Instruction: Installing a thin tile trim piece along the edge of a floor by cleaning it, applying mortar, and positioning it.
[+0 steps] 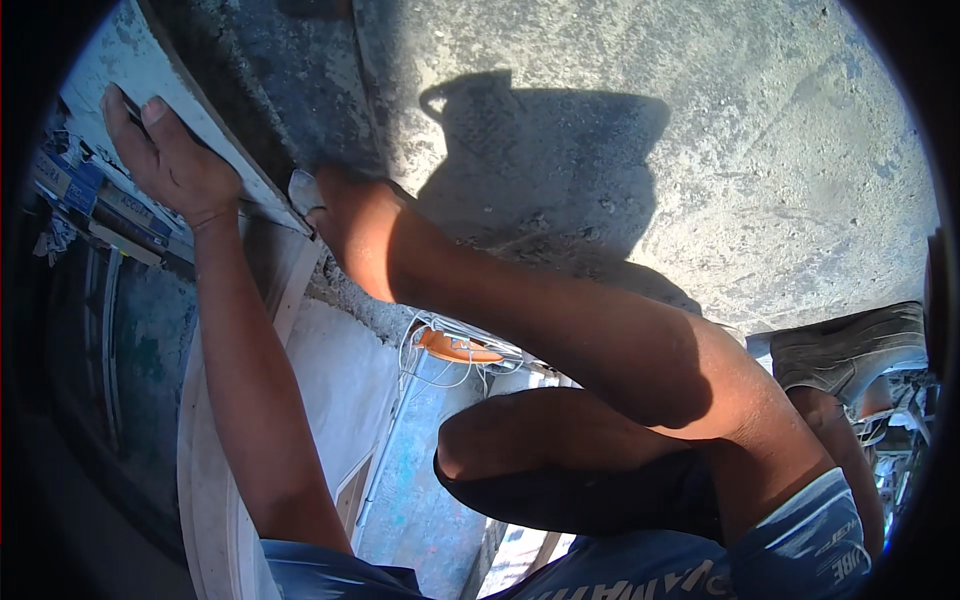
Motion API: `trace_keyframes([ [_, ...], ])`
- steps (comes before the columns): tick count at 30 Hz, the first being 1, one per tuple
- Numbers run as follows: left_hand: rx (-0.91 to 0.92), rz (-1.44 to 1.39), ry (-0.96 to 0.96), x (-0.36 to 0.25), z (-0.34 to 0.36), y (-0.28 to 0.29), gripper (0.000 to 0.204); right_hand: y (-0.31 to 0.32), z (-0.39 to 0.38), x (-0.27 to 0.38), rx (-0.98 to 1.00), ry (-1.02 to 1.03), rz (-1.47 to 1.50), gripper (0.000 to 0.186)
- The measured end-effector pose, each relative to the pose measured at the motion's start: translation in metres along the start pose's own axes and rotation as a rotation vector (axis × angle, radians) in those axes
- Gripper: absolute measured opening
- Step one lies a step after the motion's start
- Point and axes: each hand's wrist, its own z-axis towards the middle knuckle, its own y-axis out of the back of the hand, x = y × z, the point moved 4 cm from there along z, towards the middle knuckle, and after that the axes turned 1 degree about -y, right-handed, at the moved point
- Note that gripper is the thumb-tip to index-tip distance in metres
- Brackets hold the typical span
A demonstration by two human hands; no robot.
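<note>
My left hand [175,165] lies on a pale, worn board [215,110] at the upper left, fingers stretched out and thumb raised. Beside the board's edge, my right hand [350,225] is closed and bent at the wrist. A small pale, flat piece [303,192] shows at its fingers, against the board's edge; its kind cannot be made out. Most of the right fingers are hidden behind the hand.
Rough grey concrete [780,170] fills the upper right, with my shadow across it. An orange object [457,347] lies among white wires below my right forearm. Blue and white boxes [75,185] are stacked at far left. A dark shoe [850,350] is at right.
</note>
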Motion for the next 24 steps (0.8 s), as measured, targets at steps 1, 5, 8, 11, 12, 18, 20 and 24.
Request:
trace_keyframes([
  [1, -0.02, -0.065, 0.056, 0.001, -0.001, 0.0, 0.055, -0.002, 0.0, 0.0, 0.011, 0.006, -0.024, 0.023],
  [5, -0.021, -0.066, 0.098, 0.002, -0.001, 0.001, 0.056, -0.006, 0.002, -0.001, 0.052, 0.058, -0.017, 0.023],
  [8, -0.03, -0.03, 0.056, 0.001, -0.001, 0.0, 0.055, -0.011, 0.001, 0.007, -0.008, 0.115, -0.196, 0.023],
  [11, -0.069, -0.077, 0.051, 0.0, -0.002, 0.002, 0.054, -0.02, -0.007, 0.012, 0.113, 0.034, -0.16, 0.023],
  [12, -0.053, -0.038, 0.046, 0.0, -0.002, 0.003, 0.053, -0.024, -0.01, 0.012, 0.136, -0.084, -0.114, 0.023],
  [18, -0.053, -0.01, 0.024, -0.002, 0.001, 0.003, 0.053, -0.007, 0.0, 0.002, 0.011, -0.059, -0.06, 0.024],
  [20, -0.025, 0.002, 0.04, 0.0, 0.0, 0.002, 0.055, -0.004, -0.002, -0.007, 0.022, -0.028, -0.032, 0.024],
  [24, -0.035, -0.04, 0.069, 0.004, -0.003, 0.001, 0.054, -0.007, -0.006, -0.015, 0.047, 0.037, -0.003, 0.023],
])
